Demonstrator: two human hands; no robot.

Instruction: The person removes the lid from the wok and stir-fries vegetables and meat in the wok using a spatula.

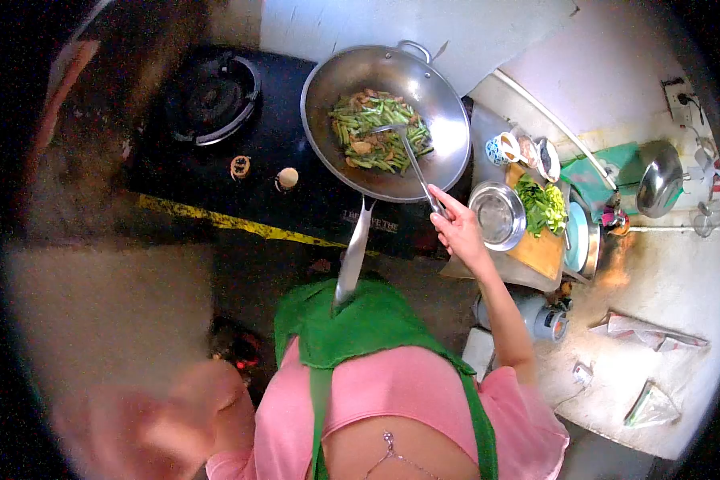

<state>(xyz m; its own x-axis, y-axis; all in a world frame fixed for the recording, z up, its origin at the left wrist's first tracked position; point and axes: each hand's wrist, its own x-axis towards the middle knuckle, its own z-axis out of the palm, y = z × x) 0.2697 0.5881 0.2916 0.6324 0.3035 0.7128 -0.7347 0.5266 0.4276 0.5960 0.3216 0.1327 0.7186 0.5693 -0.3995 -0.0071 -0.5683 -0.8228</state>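
A wide steel wok point(448, 132) sits on the right side of the black stove, its long handle point(352, 264) pointing back toward my green apron. Inside it lie cut green beans point(376, 152) mixed with brownish pieces. My right hand point(458, 228) is closed around the handle end of a metal spatula point(414, 160), whose head rests among the beans, partly covered. Down at the lower left, my left hand point(208, 392) is a motion blur away from the wok; its fingers cannot be made out.
To the left is a second burner point(216, 100), with stove knobs point(287, 178) in front. At right, a steel bowl point(498, 216) stands beside a cutting board point(536, 254) with leafy greens point(542, 204). Behind are a patterned cup point(502, 150) and small bowls. A gas cylinder point(528, 316) stands below.
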